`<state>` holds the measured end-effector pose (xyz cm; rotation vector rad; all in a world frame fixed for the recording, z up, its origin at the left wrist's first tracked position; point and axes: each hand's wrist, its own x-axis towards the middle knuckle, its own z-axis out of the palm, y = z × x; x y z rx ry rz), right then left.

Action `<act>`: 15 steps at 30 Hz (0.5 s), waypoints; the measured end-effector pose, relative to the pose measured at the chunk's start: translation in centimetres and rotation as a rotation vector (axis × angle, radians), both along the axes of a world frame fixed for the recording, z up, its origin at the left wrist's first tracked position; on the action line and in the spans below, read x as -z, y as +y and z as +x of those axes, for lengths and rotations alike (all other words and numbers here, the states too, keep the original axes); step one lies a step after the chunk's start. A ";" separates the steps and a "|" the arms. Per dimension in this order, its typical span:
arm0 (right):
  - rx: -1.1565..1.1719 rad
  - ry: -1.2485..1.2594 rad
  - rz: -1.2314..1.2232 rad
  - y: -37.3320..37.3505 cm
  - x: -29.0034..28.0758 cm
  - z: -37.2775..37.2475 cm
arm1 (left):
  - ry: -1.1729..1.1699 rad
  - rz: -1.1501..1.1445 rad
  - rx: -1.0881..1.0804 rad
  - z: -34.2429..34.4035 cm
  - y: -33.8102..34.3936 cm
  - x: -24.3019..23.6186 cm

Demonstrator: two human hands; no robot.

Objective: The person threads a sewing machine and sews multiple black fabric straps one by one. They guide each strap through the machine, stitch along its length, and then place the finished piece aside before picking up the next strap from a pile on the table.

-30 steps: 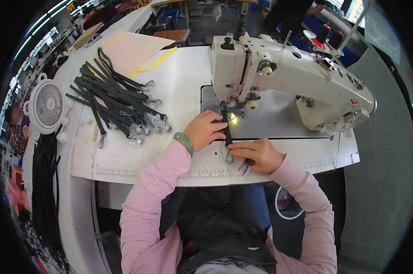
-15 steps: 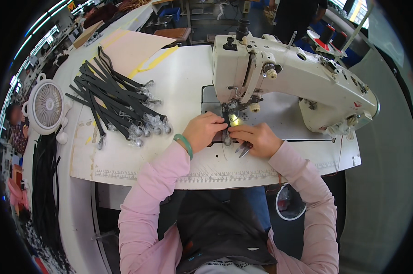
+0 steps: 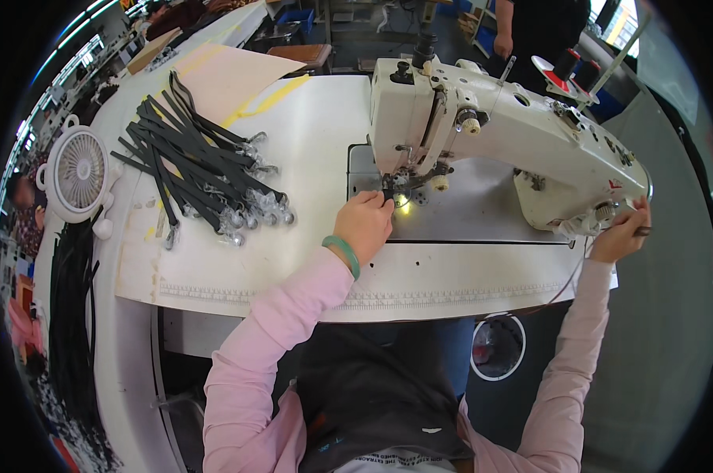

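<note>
At the needle area of a white sewing machine, my left hand pinches a short black strap against the plate beside the small work light. Most of that strap is hidden by my fingers and the presser foot. My right hand is at the machine's right end, fingers curled and touching or close to the wheel there. A dark end of the small scissors pokes out of its palm. Left of the machine lies a pile of black straps with clear-wrapped metal ends.
A white fan stands at the table's left edge, above a hanging bundle of long black straps. Thread spools are behind the machine. Another person stands at the back. A ruler strip runs along the front edge.
My right hand has gone from beside the needle to the machine's right end, carrying the scissors. My left hand stays at the needle area, shifted slightly right. The person behind has moved into fuller view.
</note>
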<state>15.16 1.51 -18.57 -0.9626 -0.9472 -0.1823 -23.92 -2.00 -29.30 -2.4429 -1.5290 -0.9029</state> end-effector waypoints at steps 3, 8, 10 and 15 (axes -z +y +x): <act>0.722 -0.297 -0.302 5.6 -3.9 16.6 | 0.043 0.013 0.017 0.4 0.5 -0.2; 0.314 -0.519 -0.818 9.5 -5.6 33.2 | -0.031 0.028 0.080 0.7 1.0 0.6; 0.315 -0.432 -0.848 10.5 -3.4 29.7 | 0.009 0.000 0.059 0.1 0.7 0.3; 0.095 0.097 -0.625 7.2 0.4 23.8 | -0.055 0.055 0.067 0.5 0.8 0.2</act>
